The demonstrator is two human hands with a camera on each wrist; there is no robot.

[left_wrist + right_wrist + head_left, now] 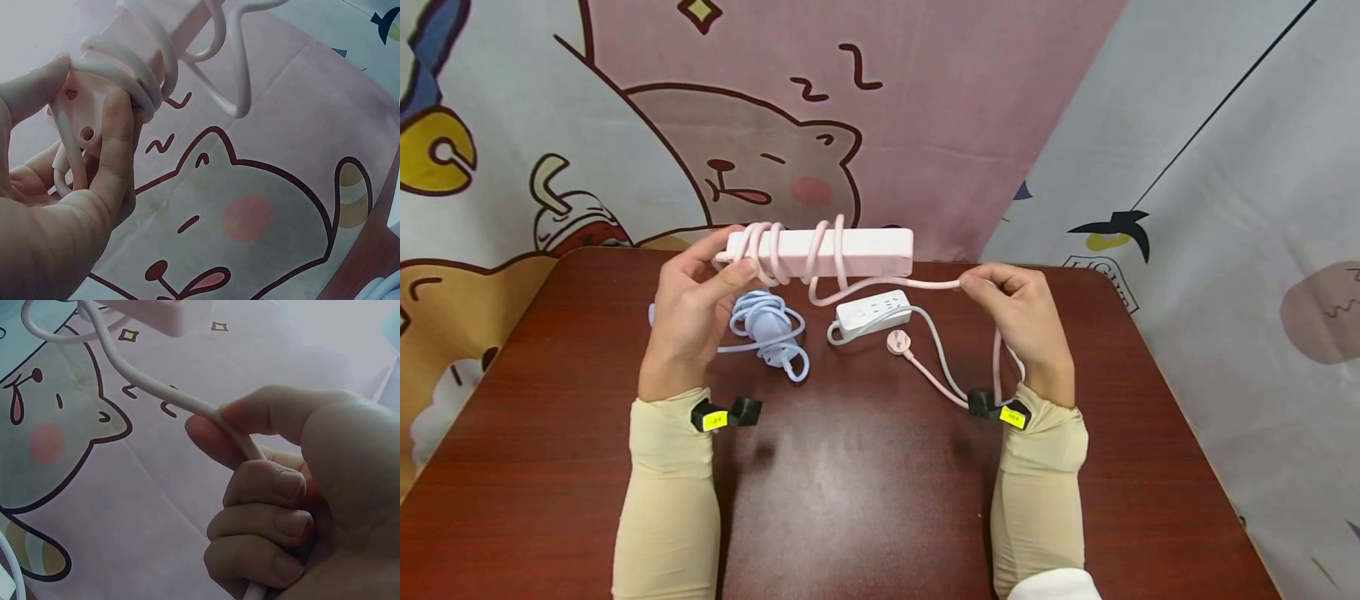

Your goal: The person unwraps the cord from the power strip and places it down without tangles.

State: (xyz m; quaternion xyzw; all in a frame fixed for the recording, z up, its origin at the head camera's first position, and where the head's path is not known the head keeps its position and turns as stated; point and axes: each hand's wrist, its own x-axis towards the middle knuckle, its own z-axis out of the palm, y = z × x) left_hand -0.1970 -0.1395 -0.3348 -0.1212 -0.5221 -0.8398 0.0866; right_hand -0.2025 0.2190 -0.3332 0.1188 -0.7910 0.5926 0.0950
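My left hand (688, 308) grips the left end of a pink power strip (880, 252), raised above the table. Several loops of its pink cord (817, 250) wrap around the strip, tighter near the left hand and looser toward the middle. In the left wrist view, thumb and fingers (115, 150) hold the strip's end. My right hand (1022, 321) pinches the cord to the right of the strip, its other fingers curled round it in the right wrist view. From there the cord drops by the right wrist, and its round pink plug (898, 342) rests on the table.
A blue power strip (771, 333) wrapped in its own cord lies behind the left hand. A white power strip (872, 312) lies at the middle back, its cord (936, 342) running toward the right wrist. The brown table (850, 500) ends at a patterned curtain (925, 125).
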